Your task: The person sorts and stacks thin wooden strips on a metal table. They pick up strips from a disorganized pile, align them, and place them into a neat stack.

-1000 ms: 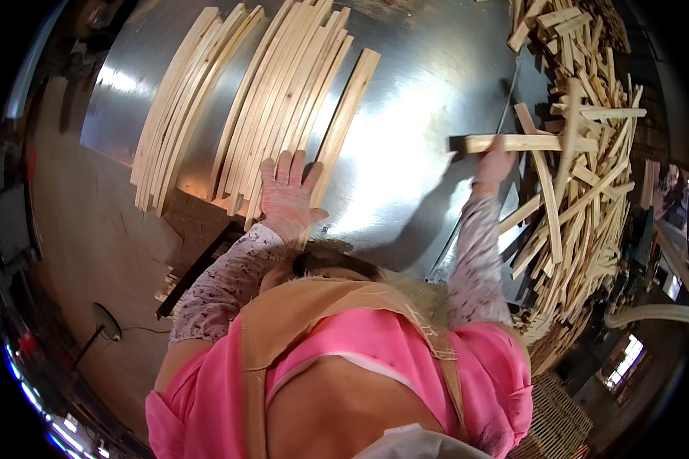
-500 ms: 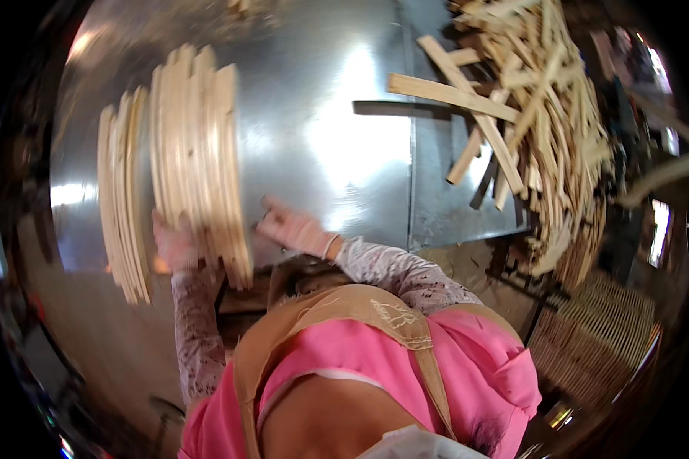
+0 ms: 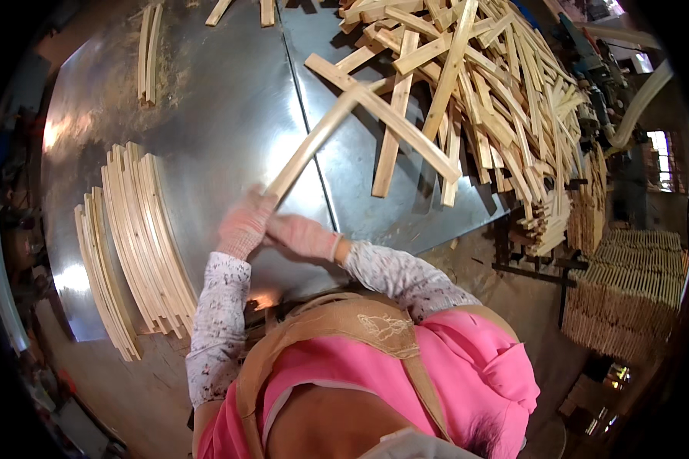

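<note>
A pale wooden strip (image 3: 314, 145) slants up and to the right from my left hand (image 3: 243, 227), whose gloved fingers are closed around its near end. The strip's far end reaches the crossed strips by the heap. My right hand (image 3: 306, 236), also in a pinkish glove, is right beside the left one. Its fingertips are hidden behind my left hand, so whether they also grip the strip does not show. To the left, a wide row of wooden strips (image 3: 145, 237) lies side by side near a narrower row of strips (image 3: 103, 271).
A large loose heap of wooden strips (image 3: 482, 99) covers the right of the metal table (image 3: 230, 99). Two strips (image 3: 149, 57) lie at the far left. A seam (image 3: 314, 153) crosses the tabletop. Stacked slats (image 3: 628, 291) stand at the lower right, past the table.
My left hand has left the wide row and moved right, and now holds a strip. My right hand, its fingers extended before, has come against the left. The view has shifted toward the heap.
</note>
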Demonstrator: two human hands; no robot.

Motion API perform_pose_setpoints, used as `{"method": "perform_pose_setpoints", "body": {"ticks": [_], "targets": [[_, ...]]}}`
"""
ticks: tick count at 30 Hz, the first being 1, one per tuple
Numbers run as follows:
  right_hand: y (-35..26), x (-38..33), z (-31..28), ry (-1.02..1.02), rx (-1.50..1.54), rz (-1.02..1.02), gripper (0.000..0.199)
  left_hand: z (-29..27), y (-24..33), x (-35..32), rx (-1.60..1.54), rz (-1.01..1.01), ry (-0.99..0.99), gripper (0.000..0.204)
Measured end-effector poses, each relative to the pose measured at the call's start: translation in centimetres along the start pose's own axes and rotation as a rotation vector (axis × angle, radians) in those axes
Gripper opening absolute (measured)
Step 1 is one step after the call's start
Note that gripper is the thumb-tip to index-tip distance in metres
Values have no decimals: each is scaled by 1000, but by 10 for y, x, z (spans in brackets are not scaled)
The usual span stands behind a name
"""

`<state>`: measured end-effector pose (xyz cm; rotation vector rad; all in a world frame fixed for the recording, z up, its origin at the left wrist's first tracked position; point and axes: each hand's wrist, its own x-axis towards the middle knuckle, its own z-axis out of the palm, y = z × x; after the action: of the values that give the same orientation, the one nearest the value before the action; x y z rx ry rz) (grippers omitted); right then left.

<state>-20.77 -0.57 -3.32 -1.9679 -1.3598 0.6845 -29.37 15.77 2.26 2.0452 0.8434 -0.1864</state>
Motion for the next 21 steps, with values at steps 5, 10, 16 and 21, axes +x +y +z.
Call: {"method": "perform_pose_setpoints", "body": {"ticks": [5, 10, 16, 21], "targets": [[55, -53, -208, 427, -487, 239, 57, 66, -19, -30, 21, -204, 197, 74], [145, -84, -255, 250, -523, 561, 71, 18, -82, -67, 537, -607, 494, 67], [108, -79, -203, 165, 1123, 670, 58, -13, -145, -91, 1138, -159, 954, 52], [21, -43, -119, -171, 521, 475, 57, 138, -117, -22, 340, 510, 387, 48]]}}
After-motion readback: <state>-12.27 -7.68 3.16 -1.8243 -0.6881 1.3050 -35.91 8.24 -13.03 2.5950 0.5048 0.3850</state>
